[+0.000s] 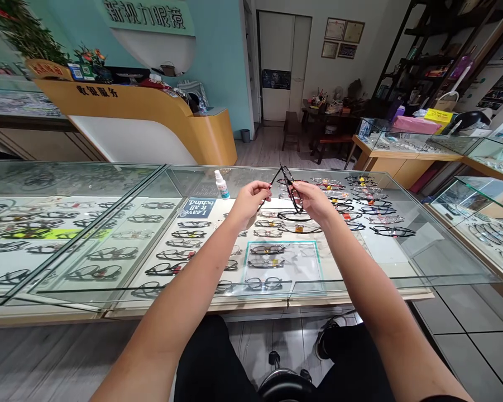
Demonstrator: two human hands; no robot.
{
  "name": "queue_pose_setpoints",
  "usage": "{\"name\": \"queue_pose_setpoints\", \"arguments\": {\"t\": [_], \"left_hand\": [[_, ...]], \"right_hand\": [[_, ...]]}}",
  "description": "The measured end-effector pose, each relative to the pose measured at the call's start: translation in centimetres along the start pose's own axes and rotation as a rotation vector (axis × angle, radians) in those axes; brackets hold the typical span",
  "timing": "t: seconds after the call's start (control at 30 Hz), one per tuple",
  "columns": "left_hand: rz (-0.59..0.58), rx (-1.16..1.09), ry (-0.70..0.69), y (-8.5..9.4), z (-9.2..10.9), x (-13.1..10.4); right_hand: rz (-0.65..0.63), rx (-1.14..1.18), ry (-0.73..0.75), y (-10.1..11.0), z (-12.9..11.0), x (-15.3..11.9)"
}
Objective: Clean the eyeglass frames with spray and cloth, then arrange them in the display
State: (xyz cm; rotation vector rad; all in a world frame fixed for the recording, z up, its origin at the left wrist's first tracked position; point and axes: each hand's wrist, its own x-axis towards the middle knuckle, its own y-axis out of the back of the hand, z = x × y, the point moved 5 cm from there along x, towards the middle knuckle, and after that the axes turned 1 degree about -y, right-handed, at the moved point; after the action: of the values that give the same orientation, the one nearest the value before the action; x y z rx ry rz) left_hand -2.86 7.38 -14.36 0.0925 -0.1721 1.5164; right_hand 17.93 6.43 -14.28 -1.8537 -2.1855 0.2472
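A pair of dark-framed glasses (292, 192) is held up above the glass display counter (218, 273), between both hands. My left hand (251, 202) pinches the tip of one temple arm, its fingers closed. My right hand (312, 200) is closed on the front of the frame near the lenses. Under the glass lie rows of other glasses, among them a pair (264, 283) near the front edge. A white spray bottle (221, 185) stands on the counter to the left of my left hand, beside a blue card (200, 207).
A teal-edged clear tray or mat (319, 262) lies in front of the hands. More glass cases (477, 195) stand at the right. Behind the counter are a curved wooden reception desk (215, 131), a bench (292, 127) and a small bin (245, 135).
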Motion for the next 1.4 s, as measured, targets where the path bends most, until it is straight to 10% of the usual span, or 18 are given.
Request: {"name": "queue_pose_setpoints", "arguments": {"t": [0.53, 0.87, 1.4], "left_hand": [[0.461, 0.092, -0.414, 3.1, 2.4, -0.5], [-0.271, -0.059, 0.011, -2.4, 0.7, -1.7], [-0.401, -0.236, 0.153, -2.9, 0.3, -2.2]], "right_hand": [[0.006, 0.156, 0.036, 0.5, -1.4, -0.2], [-0.132, 0.012, -0.006, -1.0, -0.9, -1.0], [-0.277, -0.052, -0.067, -2.6, -0.4, -1.7]]}}
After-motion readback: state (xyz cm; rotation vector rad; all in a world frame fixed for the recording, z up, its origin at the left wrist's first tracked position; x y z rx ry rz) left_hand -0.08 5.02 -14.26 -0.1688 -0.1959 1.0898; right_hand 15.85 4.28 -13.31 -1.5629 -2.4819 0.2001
